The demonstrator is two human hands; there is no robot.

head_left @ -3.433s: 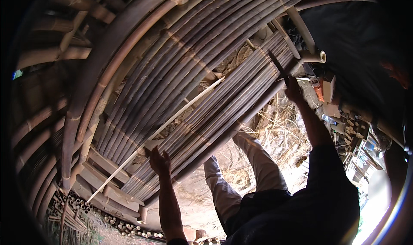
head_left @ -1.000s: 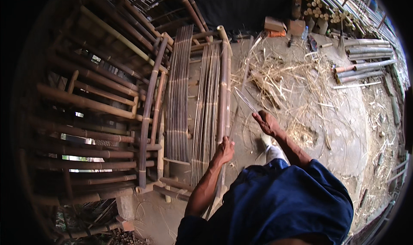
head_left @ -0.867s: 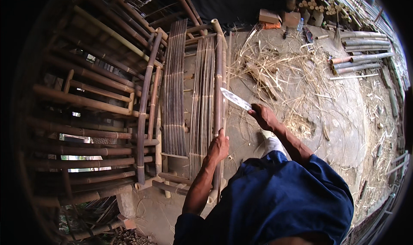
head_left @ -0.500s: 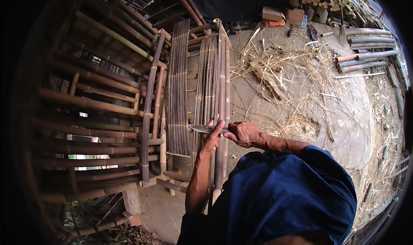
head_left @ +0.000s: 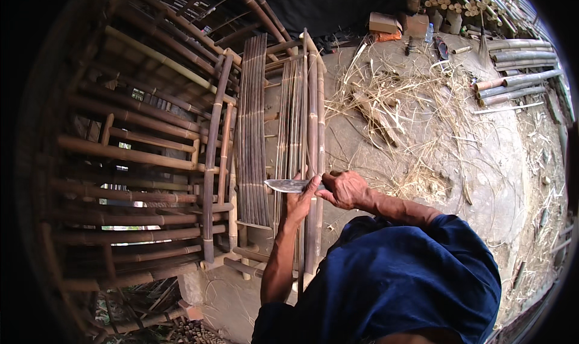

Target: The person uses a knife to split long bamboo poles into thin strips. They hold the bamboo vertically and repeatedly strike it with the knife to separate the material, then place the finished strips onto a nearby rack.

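My right hand (head_left: 347,189) is closed round the handle of a knife (head_left: 281,186), whose broad pointed blade lies crosswise with its tip to the left. Beside it, my left hand (head_left: 297,203) is wrapped round a long thin bamboo strip (head_left: 300,247), its thumb by the blade near the handle. The strip runs lengthwise past my left forearm; the palm hides where blade and strip meet. Beneath the hands is a bamboo frame with a thick pole (head_left: 312,114). Several loose strips (head_left: 288,108) lie along it, left of that pole.
Left of the strips lies a dark slatted bamboo panel (head_left: 252,133). Bamboo furniture frames (head_left: 211,163) crowd the left side. Shavings (head_left: 386,102) litter the floor at right. Cut poles (head_left: 518,81), a cardboard box (head_left: 384,23), a bottle (head_left: 429,32) and a broom (head_left: 484,51) stand or lie farther off.
The view has shifted slightly, so the scene sits a little lower and to the right. More of the knife blade shows above my left hand. Both grips stay the same.
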